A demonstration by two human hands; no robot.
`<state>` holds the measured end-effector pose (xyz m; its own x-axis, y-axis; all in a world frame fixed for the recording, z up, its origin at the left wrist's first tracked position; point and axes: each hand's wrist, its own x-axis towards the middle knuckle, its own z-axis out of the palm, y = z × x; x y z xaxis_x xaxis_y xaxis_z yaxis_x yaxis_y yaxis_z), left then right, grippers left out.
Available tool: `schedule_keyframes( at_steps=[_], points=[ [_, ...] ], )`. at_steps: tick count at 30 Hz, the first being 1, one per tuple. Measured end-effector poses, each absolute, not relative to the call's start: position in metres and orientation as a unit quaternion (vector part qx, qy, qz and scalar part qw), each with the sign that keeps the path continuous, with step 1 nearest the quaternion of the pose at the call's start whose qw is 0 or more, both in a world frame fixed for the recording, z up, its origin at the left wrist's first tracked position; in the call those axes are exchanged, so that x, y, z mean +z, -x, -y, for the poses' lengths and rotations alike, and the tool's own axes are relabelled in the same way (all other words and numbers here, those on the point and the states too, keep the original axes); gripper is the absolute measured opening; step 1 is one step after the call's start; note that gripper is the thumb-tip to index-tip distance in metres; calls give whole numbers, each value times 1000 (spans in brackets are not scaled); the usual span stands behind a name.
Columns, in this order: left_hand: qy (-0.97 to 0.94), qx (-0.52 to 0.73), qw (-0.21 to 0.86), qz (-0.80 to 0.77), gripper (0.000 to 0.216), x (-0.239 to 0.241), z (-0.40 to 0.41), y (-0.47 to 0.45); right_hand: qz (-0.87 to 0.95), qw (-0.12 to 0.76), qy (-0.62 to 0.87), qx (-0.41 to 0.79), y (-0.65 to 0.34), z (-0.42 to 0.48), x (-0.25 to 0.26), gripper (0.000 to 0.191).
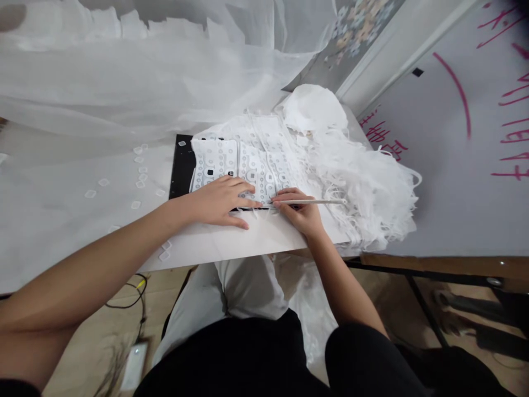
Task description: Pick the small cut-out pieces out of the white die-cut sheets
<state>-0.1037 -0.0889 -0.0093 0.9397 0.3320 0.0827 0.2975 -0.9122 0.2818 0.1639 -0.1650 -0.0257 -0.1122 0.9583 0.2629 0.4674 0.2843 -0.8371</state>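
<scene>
My left hand (pixel 221 199) lies flat with fingers stretched out on a white perforated sheet (pixel 231 157) of small cut-out pieces, which rests on a black board (pixel 182 168). My right hand (pixel 301 209) pinches a thin white pen-like tool (pixel 318 202), its tip touching the sheet near my left fingertips. The tool's shaft points right, over a heap of white scrap strips (pixel 367 187).
Several small loose white pieces (pixel 140 171) lie on sheer white fabric (pixel 82 182) at the left. A crumpled white wad (pixel 316 107) sits behind the sheets. A white board with red writing (pixel 463 138) fills the right. The table edge runs just below my hands; cables and a phone lie on the floor.
</scene>
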Motion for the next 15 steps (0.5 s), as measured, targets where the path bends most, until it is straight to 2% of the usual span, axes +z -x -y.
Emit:
schedule_keyframes(
  at_steps=[15],
  points=[
    [-973,72,144,-163,60,-9,89,104,671,422,520,318,-162,166,-22,11]
  ],
)
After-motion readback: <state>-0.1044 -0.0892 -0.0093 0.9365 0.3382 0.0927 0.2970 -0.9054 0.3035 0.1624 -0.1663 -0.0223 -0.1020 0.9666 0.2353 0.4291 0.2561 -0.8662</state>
